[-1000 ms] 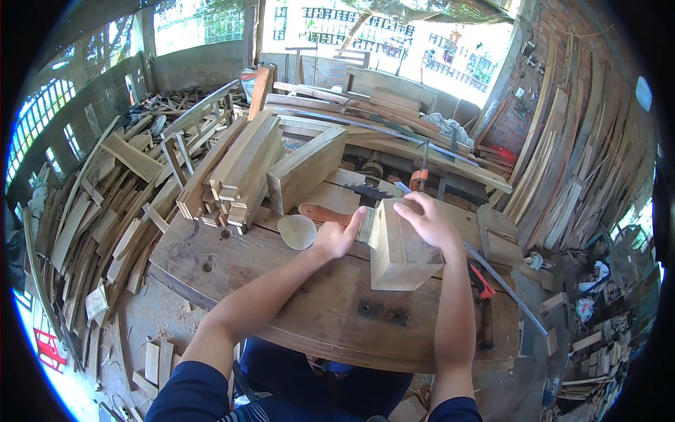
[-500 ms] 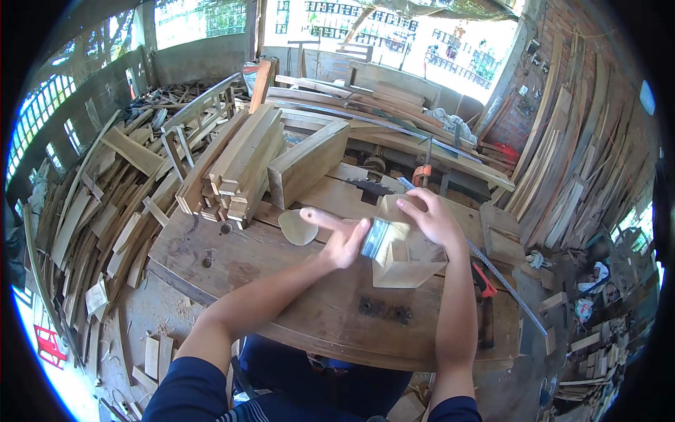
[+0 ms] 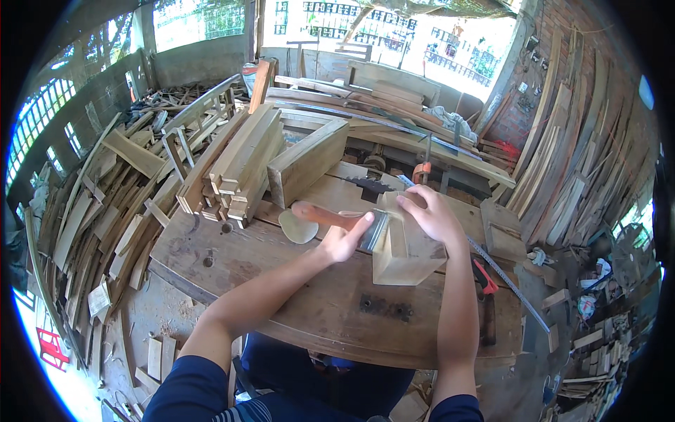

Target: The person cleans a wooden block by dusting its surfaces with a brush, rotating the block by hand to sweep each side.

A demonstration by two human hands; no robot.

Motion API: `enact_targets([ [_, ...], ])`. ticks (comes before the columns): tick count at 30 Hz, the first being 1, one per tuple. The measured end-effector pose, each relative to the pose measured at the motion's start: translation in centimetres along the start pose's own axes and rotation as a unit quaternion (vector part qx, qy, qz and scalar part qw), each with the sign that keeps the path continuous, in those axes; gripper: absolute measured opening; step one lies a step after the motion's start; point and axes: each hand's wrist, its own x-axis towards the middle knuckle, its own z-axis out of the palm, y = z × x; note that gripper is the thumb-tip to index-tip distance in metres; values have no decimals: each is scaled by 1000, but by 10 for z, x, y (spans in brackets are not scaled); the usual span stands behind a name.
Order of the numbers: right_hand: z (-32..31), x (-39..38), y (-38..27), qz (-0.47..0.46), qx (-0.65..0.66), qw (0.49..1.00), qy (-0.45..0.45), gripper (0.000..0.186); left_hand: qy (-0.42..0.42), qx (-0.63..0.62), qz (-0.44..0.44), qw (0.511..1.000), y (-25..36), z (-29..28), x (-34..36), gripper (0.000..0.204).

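A wide paintbrush [image 3: 318, 214] with a wooden handle and metal band is gripped in my left hand [image 3: 342, 243]. Its handle points left, and the band lies almost edge-on against the near-left side of a small open wooden box [image 3: 404, 273]. I cannot clearly make out the bristles. My right hand [image 3: 432, 216] is closed over the box's far right edge, steadying it on the workbench [image 3: 302, 295]. Left of the box, partly behind the brush, lies a pale rounded flat piece [image 3: 298, 229].
Stacked wooden bars [image 3: 242, 162] and a larger wooden frame [image 3: 309, 163] stand at the bench's back left. Behind the box are a saw blade [image 3: 373, 188] and an orange clamp [image 3: 422, 171]. A red-handled tool [image 3: 485, 278] and long metal ruler [image 3: 517, 294] lie to the right.
The brush has turned from its broad face to nearly edge-on, and its pale bristles show less. My left hand has shifted slightly; the right hand keeps hold of the box.
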Motion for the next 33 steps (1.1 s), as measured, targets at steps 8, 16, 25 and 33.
enact_targets([
  [8, 1, 5, 5, 12, -3, 1000, -23, 51, -49, -167, -51, 983, 3, 1, 7, 59],
  [16, 0, 3, 2, 11, 5, 1000, -22, 52, 91, -43, -103, 990, 0, 4, 16, 59],
  [25, 0, 1, 6, -4, 0, 1000, 6, 57, -27, -87, -35, 995, -5, -6, 15, 60],
  [33, 3, 3, 7, -17, 4, 1000, -1, 56, -172, -160, -131, 963, 3, -14, 12, 72],
])
